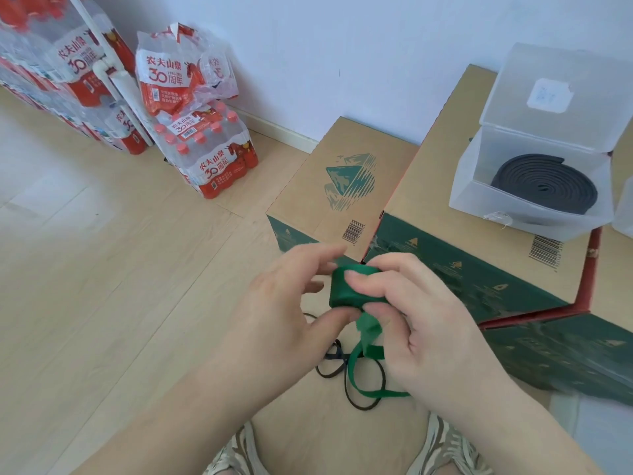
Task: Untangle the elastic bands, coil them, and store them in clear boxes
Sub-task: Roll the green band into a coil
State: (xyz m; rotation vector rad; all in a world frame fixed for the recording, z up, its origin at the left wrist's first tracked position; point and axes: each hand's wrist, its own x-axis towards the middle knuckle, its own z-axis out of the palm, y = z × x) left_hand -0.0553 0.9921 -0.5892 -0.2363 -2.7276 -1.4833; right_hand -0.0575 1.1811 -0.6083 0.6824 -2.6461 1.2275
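Against the white wall (308,46) stood shrink-wrapped packs of red-capped water bottles (212,156), one torn-open pack (171,73) sitting on top of another, with a bigger stack (51,63) to the left behind a white pipe (102,56). On the pale wood floor (102,252) a small cardboard box (346,173) printed with a green mountain stood just beside a larger red-edged one (445,142).

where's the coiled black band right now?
Head view, upper right: the coiled black band lies flat inside the open clear box on the taller cardboard carton, up and right of the green band that the left hand and right hand hold.
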